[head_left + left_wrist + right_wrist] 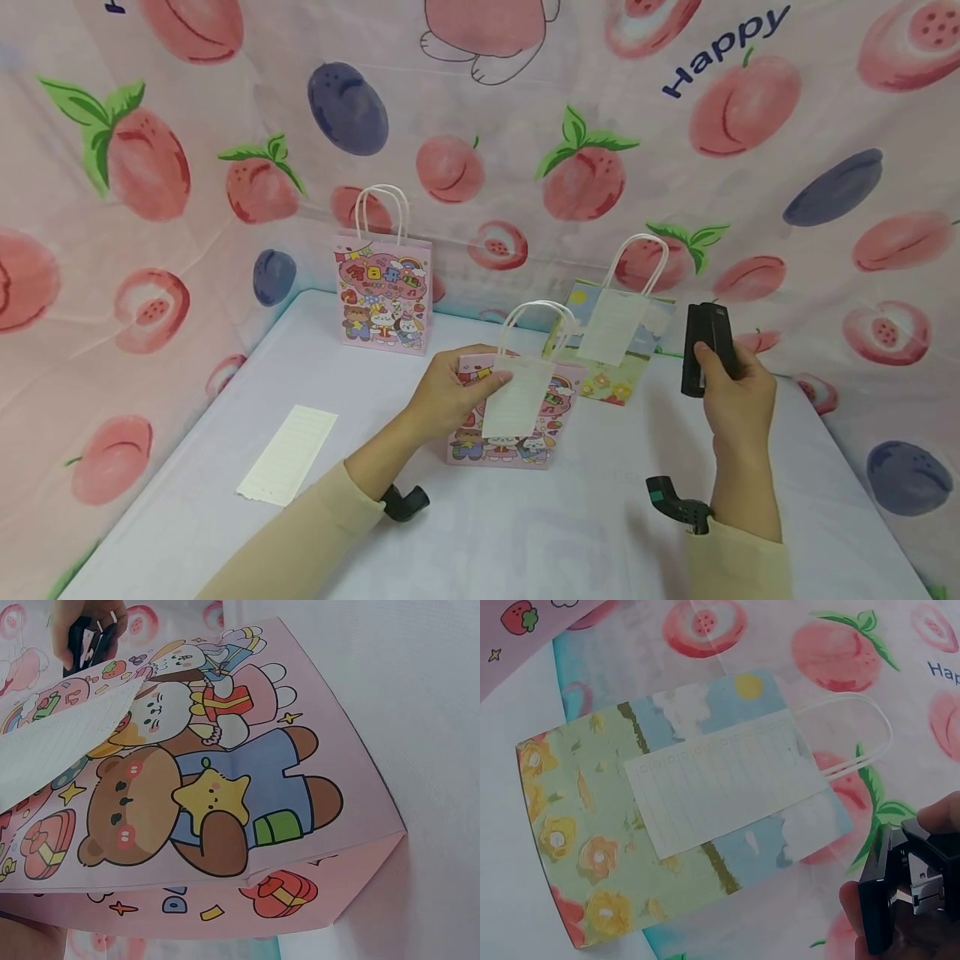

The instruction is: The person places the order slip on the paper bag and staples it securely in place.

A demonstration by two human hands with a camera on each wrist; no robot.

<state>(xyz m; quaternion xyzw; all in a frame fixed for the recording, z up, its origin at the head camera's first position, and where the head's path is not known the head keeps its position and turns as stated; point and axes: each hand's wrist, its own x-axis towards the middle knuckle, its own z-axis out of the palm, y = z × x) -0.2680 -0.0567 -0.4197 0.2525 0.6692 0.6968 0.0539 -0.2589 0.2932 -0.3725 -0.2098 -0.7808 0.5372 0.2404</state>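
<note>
My left hand (442,404) grips the left edge of a pink cartoon paper gift bag (467,454), its thumb pressing a white lined paper slip (517,400) to the bag's upper front. Two white handles rise above the slip. In the left wrist view, the slip (60,742) slants across the bag's printed bear side. To the right, my right hand (742,408) holds a black stapler (696,333) raised above the table. The right wrist view shows the stapler (877,907) with a gap between its arms, beside a flower-and-sky gift bag (600,825) bearing another lined slip (727,787).
Another pink cartoon bag (382,287) stands upright at the back left. A loose lined slip (288,454) lies on the white table (480,542) at the left. Fruit-printed fabric (480,108) hangs behind the table and along its sides.
</note>
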